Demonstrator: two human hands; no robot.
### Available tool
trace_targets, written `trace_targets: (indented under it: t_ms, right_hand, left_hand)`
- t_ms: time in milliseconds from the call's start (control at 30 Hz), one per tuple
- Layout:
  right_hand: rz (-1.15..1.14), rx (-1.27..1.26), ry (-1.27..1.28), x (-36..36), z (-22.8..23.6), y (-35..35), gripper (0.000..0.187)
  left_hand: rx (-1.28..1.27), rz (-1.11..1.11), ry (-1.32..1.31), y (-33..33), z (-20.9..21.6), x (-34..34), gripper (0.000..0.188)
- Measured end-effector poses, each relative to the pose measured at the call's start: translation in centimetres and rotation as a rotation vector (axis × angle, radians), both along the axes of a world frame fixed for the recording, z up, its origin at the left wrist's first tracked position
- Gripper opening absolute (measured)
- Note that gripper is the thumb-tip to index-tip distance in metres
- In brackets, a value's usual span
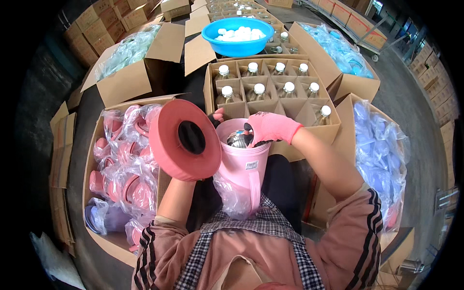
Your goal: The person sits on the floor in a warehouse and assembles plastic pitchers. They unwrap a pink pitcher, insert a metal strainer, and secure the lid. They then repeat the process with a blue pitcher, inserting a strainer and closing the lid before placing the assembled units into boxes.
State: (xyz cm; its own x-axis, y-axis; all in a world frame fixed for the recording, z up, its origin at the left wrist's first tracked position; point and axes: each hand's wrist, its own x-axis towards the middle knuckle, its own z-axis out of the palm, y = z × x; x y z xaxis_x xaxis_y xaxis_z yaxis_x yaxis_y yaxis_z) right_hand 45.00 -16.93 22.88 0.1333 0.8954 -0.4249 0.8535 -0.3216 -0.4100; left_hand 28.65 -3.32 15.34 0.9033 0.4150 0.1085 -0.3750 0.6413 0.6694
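Note:
A pink plastic jug [244,166] with a side handle stands upright in front of my body, clear plastic wrap around its lower part. My right hand [270,127], in a pink glove with dark fingertips, reaches over the jug's mouth and grips a shiny silvery rounded piece [239,139] inside the opening. What the piece is exactly, I cannot tell. To the left is a large round pink part [164,140] with a dark centre, tilted up. It hides most of my left hand [217,115], which seems to hold it; bent fingertips show beside the jug's rim.
Ahead, a divided carton [290,106] holds white-capped glass bottles, and a blue basin [220,41] of white caps sits beyond. Open cartons of bagged pink [128,179], blue-violet [379,159], green [128,50] and light-blue parts [338,46] surround me. Stacked boxes [99,29] stand farther back.

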Motion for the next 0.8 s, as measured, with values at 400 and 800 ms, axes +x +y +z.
trace_targets:
  t_ms: [400,800]
  right_hand:
    - [-0.638,0.892,1.694,8.1,-9.8,0.8,0.061]
    - [-0.570,0.984,1.150,0.9,-8.6,-2.4,0.034]
  left_hand:
    - [1.138,0.071,-0.002,2.5,2.9,4.0,0.078]
    - [1.255,0.204,0.061,0.5,-1.2,-0.2,0.103]
